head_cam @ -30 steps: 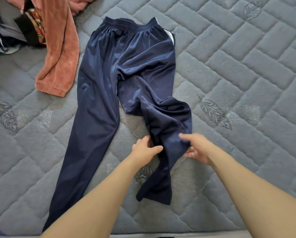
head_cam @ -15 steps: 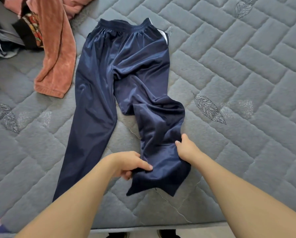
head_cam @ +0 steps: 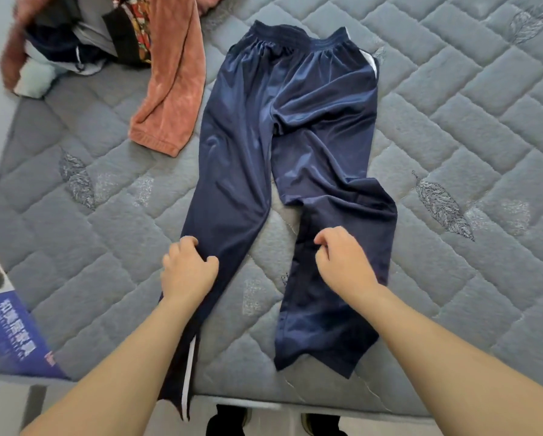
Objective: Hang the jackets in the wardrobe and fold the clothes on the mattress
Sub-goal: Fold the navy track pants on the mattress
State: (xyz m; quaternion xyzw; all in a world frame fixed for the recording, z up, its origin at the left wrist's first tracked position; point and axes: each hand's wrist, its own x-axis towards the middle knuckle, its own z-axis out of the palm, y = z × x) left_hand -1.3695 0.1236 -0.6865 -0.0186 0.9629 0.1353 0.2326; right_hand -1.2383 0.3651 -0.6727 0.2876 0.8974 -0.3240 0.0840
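Navy track trousers [head_cam: 289, 121] lie flat on the grey quilted mattress [head_cam: 452, 121], waistband at the far end and legs pointing toward me. The left leg's cuff, with a white stripe, hangs over the near mattress edge. My left hand [head_cam: 188, 269] grips the outer edge of the left leg at about knee height, fingers curled into the fabric. My right hand [head_cam: 342, 259] pinches the cloth of the right leg, fingers curled. The right leg is wrinkled and bulges sideways above my hand.
A salmon fleece garment [head_cam: 169, 89] lies left of the trousers, trailing from a heap of mixed clothes [head_cam: 75, 36] at the far left corner. A blue printed box [head_cam: 9, 335] sits at the lower left. Shoes [head_cam: 229, 420] show below the near mattress edge.
My left hand has left the right leg and moved over to the left leg. The right leg, bunched before, now lies longer and straighter toward me, with my right hand further up it.
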